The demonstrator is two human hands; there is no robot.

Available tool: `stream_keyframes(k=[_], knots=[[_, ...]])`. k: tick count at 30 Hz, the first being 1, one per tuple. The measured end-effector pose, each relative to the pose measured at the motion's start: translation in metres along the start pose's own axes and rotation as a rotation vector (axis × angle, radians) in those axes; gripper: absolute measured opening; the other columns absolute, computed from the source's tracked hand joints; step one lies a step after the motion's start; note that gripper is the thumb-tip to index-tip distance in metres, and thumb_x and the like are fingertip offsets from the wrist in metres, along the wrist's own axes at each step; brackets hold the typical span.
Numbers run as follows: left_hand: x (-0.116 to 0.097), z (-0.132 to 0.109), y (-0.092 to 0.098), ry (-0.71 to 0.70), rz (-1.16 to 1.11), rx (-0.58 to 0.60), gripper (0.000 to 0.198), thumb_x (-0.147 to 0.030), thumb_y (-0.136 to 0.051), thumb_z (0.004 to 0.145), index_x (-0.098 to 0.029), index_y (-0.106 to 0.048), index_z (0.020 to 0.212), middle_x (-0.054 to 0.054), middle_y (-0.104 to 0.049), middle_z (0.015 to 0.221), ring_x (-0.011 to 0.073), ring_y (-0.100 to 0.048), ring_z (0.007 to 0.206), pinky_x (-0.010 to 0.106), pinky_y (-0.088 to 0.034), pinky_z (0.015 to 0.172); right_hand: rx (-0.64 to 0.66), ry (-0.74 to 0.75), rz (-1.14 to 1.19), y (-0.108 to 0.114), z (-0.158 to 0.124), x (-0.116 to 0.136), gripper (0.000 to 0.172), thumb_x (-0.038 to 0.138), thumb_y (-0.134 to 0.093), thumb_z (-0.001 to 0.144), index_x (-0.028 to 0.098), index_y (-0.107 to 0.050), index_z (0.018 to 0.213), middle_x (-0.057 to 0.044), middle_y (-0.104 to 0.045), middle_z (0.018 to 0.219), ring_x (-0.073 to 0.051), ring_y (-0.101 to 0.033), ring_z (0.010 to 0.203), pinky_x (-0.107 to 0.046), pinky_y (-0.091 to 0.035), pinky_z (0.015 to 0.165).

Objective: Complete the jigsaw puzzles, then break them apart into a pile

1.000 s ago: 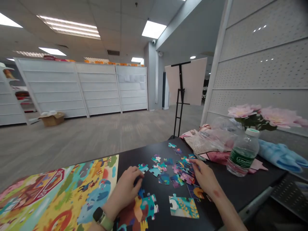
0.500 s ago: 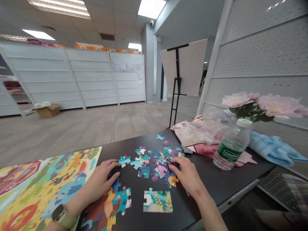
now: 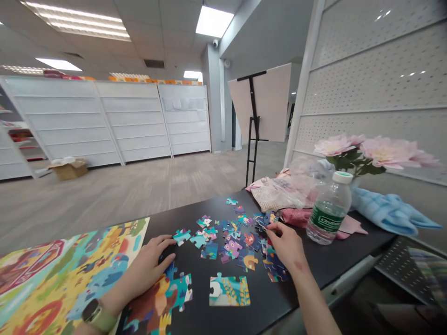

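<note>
My left hand (image 3: 153,260) lies flat with its fingers stretched out, over the upper edge of a joined puzzle section (image 3: 150,304) with brown and teal parts. A wristwatch (image 3: 99,314) is on that wrist. At the right side of the loose puzzle pieces (image 3: 230,246), my right hand (image 3: 286,244) has its thumb and index finger pinched on a dark blue puzzle piece (image 3: 261,228). Its fingers partly hide the pieces there. More dark pieces (image 3: 275,267) lie beside and below this hand. Nearer me lies a joined teal section with yellow leaves (image 3: 230,291).
A colourful illustrated sheet (image 3: 87,274) covers the table's left side. At right stand a water bottle (image 3: 330,209) and pink flowers (image 3: 384,151), with plastic-wrapped cloth (image 3: 286,190) and a blue cloth (image 3: 391,209). An easel (image 3: 253,130) stands beyond the black table (image 3: 195,321).
My right hand has moved right from the middle of the pile to its right edge, uncovering an orange-red piece and dark pieces. My left hand has stayed nearly in place. The view has shifted slightly.
</note>
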State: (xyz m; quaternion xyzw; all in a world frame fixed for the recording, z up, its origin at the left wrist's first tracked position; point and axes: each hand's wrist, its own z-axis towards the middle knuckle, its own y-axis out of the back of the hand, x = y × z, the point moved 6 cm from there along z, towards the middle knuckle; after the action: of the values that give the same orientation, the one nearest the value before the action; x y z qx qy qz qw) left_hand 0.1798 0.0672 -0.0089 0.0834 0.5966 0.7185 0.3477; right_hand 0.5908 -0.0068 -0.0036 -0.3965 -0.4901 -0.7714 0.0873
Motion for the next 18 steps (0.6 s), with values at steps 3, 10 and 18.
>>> stream_keyframes(k=[3,10,18], knots=[[-0.001,0.0,0.001,-0.005,0.0,-0.005,0.034,-0.043,-0.05,0.096,-0.025,-0.066,0.121,0.009,-0.062,0.132,0.0298,-0.06,0.12,0.047,-0.049,0.104,0.041,0.027,-0.043,0.007,-0.007,0.0,0.03,0.039,-0.057,0.078,0.023,-0.071,0.098,-0.009,-0.073,0.107,-0.03,-0.066,0.102,-0.038,-0.046,0.089],[0.0,0.0,-0.001,-0.006,0.018,0.034,0.039,-0.047,-0.048,0.096,-0.024,-0.064,0.124,0.01,-0.06,0.135,0.0312,-0.057,0.123,0.048,-0.046,0.107,0.148,0.057,-0.141,0.017,-0.019,-0.014,0.045,0.028,-0.068,0.07,0.022,-0.067,0.114,-0.007,-0.071,0.105,-0.025,-0.067,0.098,-0.033,-0.049,0.086],[0.0,0.0,0.001,-0.027,0.011,0.025,0.039,-0.049,-0.047,0.096,-0.025,-0.066,0.121,0.01,-0.062,0.133,0.0303,-0.059,0.121,0.045,-0.048,0.105,0.04,0.028,-0.167,0.033,-0.007,-0.03,0.031,0.022,-0.051,0.082,0.019,-0.067,0.109,-0.009,-0.071,0.102,-0.022,-0.069,0.093,-0.034,-0.049,0.088]])
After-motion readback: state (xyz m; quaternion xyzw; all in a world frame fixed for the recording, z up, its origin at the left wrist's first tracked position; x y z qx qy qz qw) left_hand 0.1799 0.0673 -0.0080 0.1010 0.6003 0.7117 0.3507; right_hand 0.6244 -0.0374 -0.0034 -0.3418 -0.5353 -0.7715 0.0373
